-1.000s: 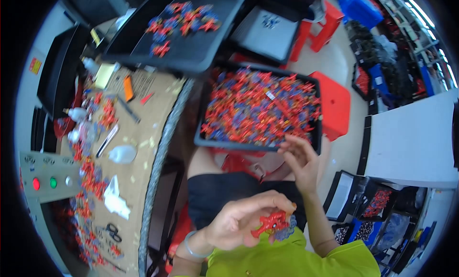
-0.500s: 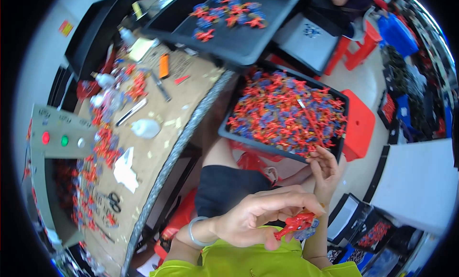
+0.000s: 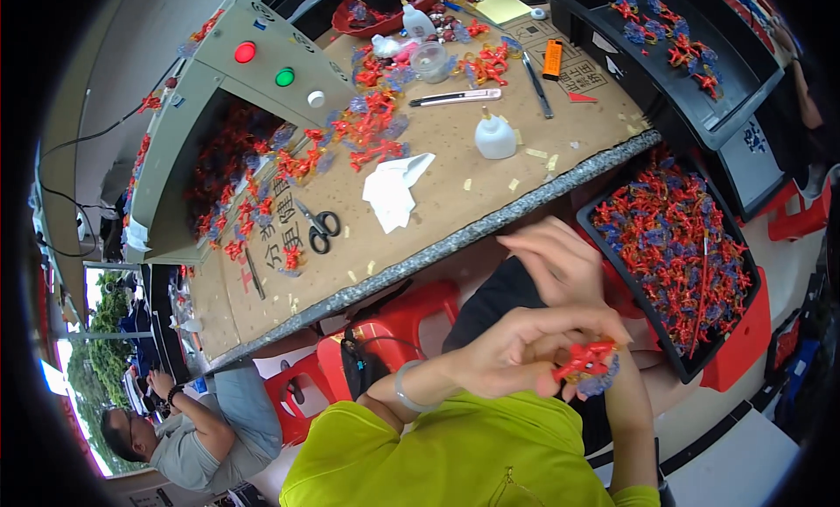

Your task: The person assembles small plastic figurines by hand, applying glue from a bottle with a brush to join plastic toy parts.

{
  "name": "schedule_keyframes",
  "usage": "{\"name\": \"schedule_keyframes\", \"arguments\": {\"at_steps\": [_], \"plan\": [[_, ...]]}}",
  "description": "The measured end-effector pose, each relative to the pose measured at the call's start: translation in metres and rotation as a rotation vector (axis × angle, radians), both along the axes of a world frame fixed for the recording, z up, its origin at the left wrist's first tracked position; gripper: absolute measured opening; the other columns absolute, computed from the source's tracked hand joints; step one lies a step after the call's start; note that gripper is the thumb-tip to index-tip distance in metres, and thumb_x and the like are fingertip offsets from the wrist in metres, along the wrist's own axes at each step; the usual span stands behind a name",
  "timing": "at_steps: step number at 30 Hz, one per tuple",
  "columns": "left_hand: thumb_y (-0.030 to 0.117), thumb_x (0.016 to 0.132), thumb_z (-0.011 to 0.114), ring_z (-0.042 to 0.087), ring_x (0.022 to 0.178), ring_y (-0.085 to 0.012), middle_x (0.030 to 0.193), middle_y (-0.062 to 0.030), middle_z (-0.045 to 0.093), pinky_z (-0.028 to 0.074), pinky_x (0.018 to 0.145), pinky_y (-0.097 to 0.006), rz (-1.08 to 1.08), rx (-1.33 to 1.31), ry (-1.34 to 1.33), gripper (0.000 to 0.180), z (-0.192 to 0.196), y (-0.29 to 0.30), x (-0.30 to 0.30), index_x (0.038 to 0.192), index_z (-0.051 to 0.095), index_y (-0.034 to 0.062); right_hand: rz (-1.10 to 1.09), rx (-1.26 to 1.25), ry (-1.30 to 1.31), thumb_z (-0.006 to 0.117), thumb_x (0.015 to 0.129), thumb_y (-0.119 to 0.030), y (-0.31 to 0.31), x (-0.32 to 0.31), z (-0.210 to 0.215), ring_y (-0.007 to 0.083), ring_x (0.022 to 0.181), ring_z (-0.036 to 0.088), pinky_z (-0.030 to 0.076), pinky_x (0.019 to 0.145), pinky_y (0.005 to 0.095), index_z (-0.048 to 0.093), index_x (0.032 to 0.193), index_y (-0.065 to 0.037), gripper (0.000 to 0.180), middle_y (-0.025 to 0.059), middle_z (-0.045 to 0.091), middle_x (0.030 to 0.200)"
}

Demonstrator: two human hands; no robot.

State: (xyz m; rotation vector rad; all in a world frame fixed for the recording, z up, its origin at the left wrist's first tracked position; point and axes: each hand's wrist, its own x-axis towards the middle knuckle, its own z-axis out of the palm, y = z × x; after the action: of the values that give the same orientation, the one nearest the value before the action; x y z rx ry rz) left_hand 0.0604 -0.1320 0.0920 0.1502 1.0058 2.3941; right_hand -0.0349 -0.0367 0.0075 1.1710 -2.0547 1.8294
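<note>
Left hand (image 3: pixel 525 349) pinches red-and-blue figure (image 3: pixel 589 367) near yellow-green shirt (image 3: pixel 437 446); right hand (image 3: pixel 560 260) half-curled, cannot tell if empty. Loosened pinch could drop figure; hard squeeze could bend it.

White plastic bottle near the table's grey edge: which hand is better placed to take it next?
Probably the right hand: it appears empty and is nearer the bottle, while the left hand holds a small red-and-blue plastic figure.
</note>
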Motion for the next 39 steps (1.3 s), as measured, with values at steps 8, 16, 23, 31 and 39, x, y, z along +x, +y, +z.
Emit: {"name": "schedule_keyframes", "arguments": {"at_steps": [8, 16, 23, 31, 39], "plan": [[0.06, 0.07, 0.07, 0.061, 0.073, -0.0257, 0.097, -0.0169, 0.053, 0.05, 0.053, -0.03, 0.457, -0.273, 0.087, 0.086, -0.007, -0.037, 0.013, 0.121, 0.045, -0.0052, -0.027, 0.058, 0.241, 0.068, 0.075, -0.008, -0.145, -0.027, -0.016, 0.0279, 0.081, 0.058, 0.046, 0.072, 0.0371, 0.067, 0.088, -0.004, 0.014, 0.0082, 0.06, 0.08], [0.048, 0.067, 0.078, 0.061, 0.074, -0.0238, 0.099, -0.0156, 0.054, 0.05, 0.055, -0.03, 0.414, -0.169, 0.04, 0.083, -0.036, -0.043, 0.008, 0.124, 0.045, -0.0032, -0.075, -0.389, -0.282, 0.058, 0.082, 0.003, -0.041, -0.019, 0.015, 0.0182, 0.091, 0.059, 0.045, 0.084, 0.0278, 0.059, 0.095, 0.0, 0.013, 0.0105, 0.061, 0.097], [0.001, 0.072, 0.074, 0.056, 0.094, -0.0168, 0.116, -0.01, 0.05, 0.05, 0.078, -0.028, 0.216, -0.375, 0.352, 0.059, -0.048, 0.0, -0.026, 0.125, 0.05, -0.0041, -0.531, -0.198, -0.551, 0.059, 0.084, 0.003, 0.108, 0.048, 0.017, 0.0118, 0.081, 0.06, 0.047, 0.072, 0.0241, 0.058, 0.101, 0.003, 0.017, 0.0073, 0.062, 0.094], [-0.004, 0.069, 0.07, 0.056, 0.091, -0.0166, 0.112, -0.0116, 0.053, 0.049, 0.076, -0.026, 0.211, -0.608, 0.54, 0.054, -0.051, 0.058, -0.049, 0.121, 0.055, -0.001, -0.574, 0.16, -0.125, 0.069, 0.07, 0.005, 0.137, 0.08, 0.052, 0.0221, 0.07, 0.061, 0.05, 0.061, 0.0287, 0.07, 0.099, -0.004, 0.031, 0.009, 0.063, 0.083], [0.002, 0.071, 0.068, 0.056, 0.103, -0.0188, 0.113, -0.0119, 0.052, 0.044, 0.09, -0.028, 0.053, -0.574, 0.434, 0.051, -0.032, 0.067, -0.039, 0.119, 0.053, -0.007, -0.241, 0.235, 0.114, 0.065, 0.075, -0.009, 0.154, 0.06, 0.041, 0.0181, 0.075, 0.057, 0.047, 0.06, 0.0264, 0.064, 0.119, -0.017, 0.045, 0.0016, 0.057, 0.091]]}}
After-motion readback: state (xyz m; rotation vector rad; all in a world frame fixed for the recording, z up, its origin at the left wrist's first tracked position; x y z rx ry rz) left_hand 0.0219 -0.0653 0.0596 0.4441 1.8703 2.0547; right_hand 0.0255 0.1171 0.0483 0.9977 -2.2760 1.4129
